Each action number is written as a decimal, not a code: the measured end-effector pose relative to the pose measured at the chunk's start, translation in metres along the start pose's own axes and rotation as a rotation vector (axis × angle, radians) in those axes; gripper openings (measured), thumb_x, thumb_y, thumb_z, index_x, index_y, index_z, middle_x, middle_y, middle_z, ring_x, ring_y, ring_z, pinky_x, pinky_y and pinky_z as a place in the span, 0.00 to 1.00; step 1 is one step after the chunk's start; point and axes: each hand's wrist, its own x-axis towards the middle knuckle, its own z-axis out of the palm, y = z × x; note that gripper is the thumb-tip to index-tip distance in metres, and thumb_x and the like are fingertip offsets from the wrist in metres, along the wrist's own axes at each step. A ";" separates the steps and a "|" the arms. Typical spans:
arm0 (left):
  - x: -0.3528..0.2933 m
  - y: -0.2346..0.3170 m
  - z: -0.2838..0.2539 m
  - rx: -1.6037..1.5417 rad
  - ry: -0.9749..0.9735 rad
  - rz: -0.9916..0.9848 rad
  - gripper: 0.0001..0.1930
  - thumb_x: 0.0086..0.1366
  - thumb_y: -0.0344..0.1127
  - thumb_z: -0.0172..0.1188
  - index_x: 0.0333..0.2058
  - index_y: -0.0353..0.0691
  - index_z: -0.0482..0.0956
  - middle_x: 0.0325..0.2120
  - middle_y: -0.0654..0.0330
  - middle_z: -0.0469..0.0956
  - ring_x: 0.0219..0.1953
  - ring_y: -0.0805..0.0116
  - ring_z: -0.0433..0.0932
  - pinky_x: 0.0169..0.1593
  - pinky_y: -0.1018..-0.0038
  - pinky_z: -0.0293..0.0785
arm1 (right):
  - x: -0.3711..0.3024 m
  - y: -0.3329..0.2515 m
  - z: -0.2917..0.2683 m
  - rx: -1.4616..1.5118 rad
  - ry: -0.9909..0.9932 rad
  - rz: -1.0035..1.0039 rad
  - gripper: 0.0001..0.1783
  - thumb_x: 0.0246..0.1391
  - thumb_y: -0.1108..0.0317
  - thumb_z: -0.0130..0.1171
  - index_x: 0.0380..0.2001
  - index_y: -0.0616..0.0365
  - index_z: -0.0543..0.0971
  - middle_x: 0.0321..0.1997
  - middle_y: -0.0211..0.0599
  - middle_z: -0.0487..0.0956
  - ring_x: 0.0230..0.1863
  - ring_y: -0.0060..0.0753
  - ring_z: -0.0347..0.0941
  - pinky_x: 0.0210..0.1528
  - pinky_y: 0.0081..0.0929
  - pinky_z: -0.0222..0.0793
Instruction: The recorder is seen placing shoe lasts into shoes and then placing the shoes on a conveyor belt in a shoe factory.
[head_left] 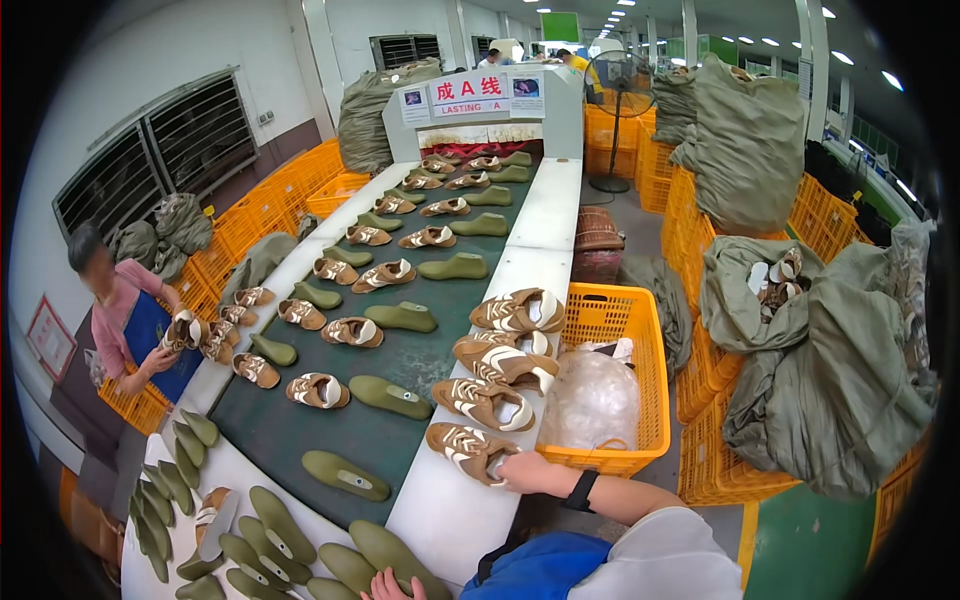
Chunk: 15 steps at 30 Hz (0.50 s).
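Observation:
My right hand (522, 470) reaches in from the lower right with a black band on its wrist. Its fingers grip the heel end of the nearest brown-and-white shoe (465, 450), which lies on the white side ledge (440, 520) of the conveyor. Three more shoes of the same kind (500, 365) lie in a row beyond it on the ledge. Only the fingers of my left hand (392, 585) show at the lower edge, resting on a pile of green shoe lasts (345, 560). Whether they hold one is hidden.
The dark green belt (400, 355) carries rows of brown shoes and green lasts toward a white machine (480, 115). An orange crate (640, 400) with a clear bag stands right of the ledge. Another person (125, 320) handles shoes at the left. Grey-green sacks (820, 370) sit on orange crates at the right.

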 end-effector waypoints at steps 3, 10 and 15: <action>-0.001 -0.004 0.000 -0.025 -0.032 -0.008 0.25 0.54 0.52 0.58 0.47 0.45 0.72 0.44 0.59 0.73 0.50 0.62 0.69 0.57 0.52 0.54 | -0.005 -0.024 -0.012 0.326 0.202 -0.118 0.16 0.46 0.55 0.57 0.35 0.53 0.77 0.33 0.44 0.78 0.36 0.45 0.75 0.35 0.40 0.71; 0.045 -0.018 -0.030 -1.208 -0.072 -0.489 0.34 0.57 0.32 0.55 0.60 0.33 0.50 0.55 0.47 0.60 0.56 0.58 0.62 0.58 0.69 0.58 | -0.037 -0.065 -0.072 1.196 -0.456 -0.334 0.11 0.53 0.65 0.55 0.35 0.61 0.74 0.22 0.28 0.74 0.15 0.14 0.68 0.18 0.12 0.63; 0.051 -0.023 -0.070 -1.832 -0.027 -0.570 0.23 0.59 0.47 0.58 0.44 0.32 0.68 0.38 0.56 0.74 0.39 0.67 0.75 0.43 0.72 0.72 | -0.029 -0.074 -0.060 1.361 -0.670 -0.484 0.10 0.54 0.66 0.52 0.34 0.62 0.73 0.22 0.29 0.73 0.13 0.16 0.67 0.16 0.12 0.62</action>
